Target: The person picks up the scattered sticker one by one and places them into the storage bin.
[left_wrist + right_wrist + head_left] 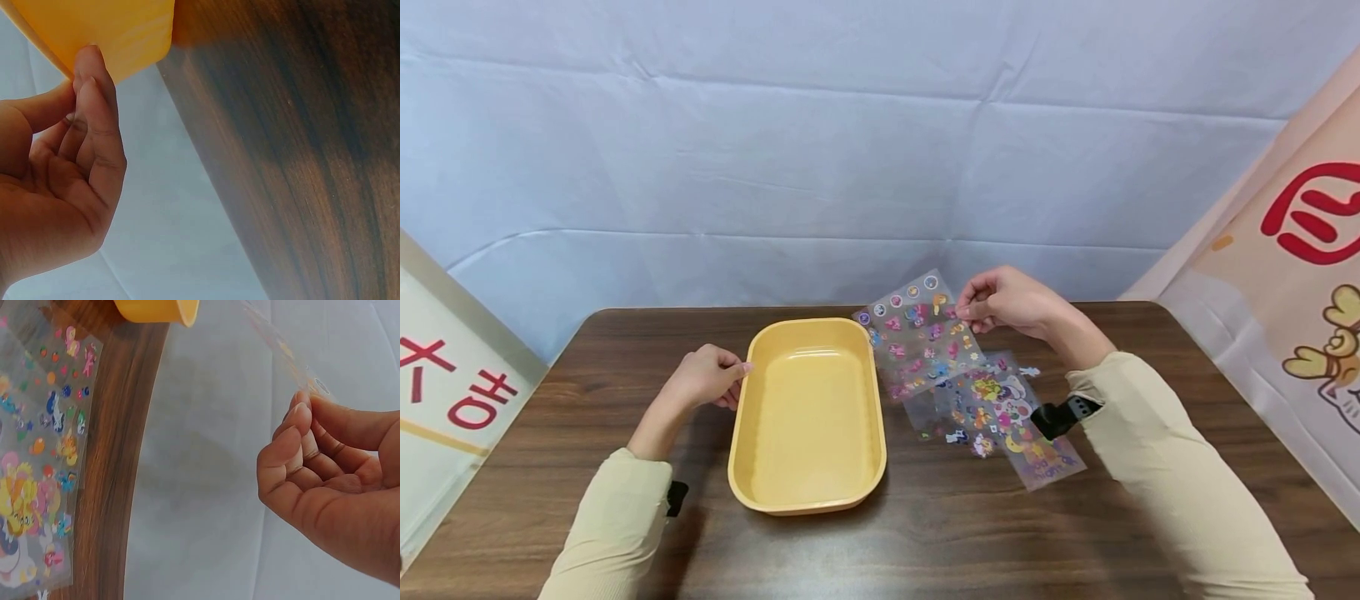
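Observation:
A yellow rectangular tray (808, 408) with rounded corners sits on the wooden table. My left hand (706, 377) pinches its left rim between thumb and fingers; the left wrist view shows that hand (75, 150) at the tray's edge (137, 37). With thumb and forefinger, my right hand (1003, 302) pinches the right edge of a clear sticker sheet (917, 337) printed with small colourful figures. In the right wrist view this sheet (281, 347) appears nearly edge-on, raised above the table. More clear sticker sheets (1037, 454) lie overlapping on the table below it.
The dark wooden table (970, 542) ends at a pale cloth backdrop (775, 167). Printed panels stand at the left (460, 400) and right (1300, 275). A few small loose stickers (983, 446) lie around the sheets.

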A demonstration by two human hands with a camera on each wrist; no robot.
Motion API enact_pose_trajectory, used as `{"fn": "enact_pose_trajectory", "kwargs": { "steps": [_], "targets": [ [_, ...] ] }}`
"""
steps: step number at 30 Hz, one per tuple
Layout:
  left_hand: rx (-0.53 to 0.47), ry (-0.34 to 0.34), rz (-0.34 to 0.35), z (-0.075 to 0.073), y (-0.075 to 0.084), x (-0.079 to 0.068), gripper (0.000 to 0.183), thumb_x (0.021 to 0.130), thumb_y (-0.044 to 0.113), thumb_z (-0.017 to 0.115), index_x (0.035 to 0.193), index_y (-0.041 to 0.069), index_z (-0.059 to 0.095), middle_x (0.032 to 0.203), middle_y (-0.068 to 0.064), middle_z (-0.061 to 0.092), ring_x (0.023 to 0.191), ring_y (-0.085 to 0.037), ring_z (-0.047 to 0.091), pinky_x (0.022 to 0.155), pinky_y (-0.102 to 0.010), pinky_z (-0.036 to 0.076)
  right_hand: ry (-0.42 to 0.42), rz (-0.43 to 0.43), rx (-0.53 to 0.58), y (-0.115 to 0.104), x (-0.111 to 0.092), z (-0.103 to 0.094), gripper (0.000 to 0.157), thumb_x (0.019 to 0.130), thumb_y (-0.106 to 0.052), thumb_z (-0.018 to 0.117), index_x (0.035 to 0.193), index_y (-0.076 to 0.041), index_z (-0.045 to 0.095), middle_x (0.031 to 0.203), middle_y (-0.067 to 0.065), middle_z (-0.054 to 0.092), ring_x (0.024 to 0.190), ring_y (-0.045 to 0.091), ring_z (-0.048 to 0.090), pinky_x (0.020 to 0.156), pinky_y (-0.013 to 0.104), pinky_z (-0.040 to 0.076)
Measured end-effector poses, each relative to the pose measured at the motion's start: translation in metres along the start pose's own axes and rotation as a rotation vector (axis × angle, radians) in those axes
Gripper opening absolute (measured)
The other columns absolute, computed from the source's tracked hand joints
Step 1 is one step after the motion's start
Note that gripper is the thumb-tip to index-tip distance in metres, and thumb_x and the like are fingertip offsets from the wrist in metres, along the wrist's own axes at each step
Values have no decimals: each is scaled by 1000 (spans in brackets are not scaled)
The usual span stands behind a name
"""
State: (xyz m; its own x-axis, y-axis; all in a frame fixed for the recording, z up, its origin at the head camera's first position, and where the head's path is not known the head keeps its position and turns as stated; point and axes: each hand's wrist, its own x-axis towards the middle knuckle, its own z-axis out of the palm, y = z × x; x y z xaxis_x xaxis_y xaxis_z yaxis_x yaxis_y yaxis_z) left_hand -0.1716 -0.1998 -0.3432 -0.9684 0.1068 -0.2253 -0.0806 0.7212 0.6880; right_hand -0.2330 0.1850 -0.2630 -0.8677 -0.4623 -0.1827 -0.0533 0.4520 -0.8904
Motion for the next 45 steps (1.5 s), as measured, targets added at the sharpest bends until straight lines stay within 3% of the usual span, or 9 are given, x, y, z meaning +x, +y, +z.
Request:
{"fn": "enact_pose_trajectory", "kwargs": {
  "steps": [17,28,36,45],
  "targets": [
    [-8,-3,-13,0,1,-1,29,96,19,49,91,-5,65,60,-4,61,56,-15,62,59,-33,53,-41,-56,-21,-12,12,26,8,88,3,54,87,11,57,76,10,60,59,15,54,58,27,48],
    [0,2,-9,0,1,1,29,96,19,49,89,-5,66,60,-4,61,56,-15,62,59,-35,53,-73,-37,-16,-15,17,39,8,89,2,55,90,9,59,84,13,62,63,20,57,59,29,49],
    [-3,1,-6,0,0,2,29,96,19,48,91,-5,66,60,-4,61,56,-16,62,59,-34,54,-89,-41,-19,-18,19,46,11,89,1,55,93,11,59,80,13,59,68,28,57,59,29,48],
    [-6,-1,-4,1,0,2,29,95,18,49,94,-6,65,60,-3,62,55,-15,62,57,-33,53,-89,-38,-27,-19,23,53,9,89,-1,57,90,7,61,77,12,59,66,27,58,59,30,48]
  ]
}}
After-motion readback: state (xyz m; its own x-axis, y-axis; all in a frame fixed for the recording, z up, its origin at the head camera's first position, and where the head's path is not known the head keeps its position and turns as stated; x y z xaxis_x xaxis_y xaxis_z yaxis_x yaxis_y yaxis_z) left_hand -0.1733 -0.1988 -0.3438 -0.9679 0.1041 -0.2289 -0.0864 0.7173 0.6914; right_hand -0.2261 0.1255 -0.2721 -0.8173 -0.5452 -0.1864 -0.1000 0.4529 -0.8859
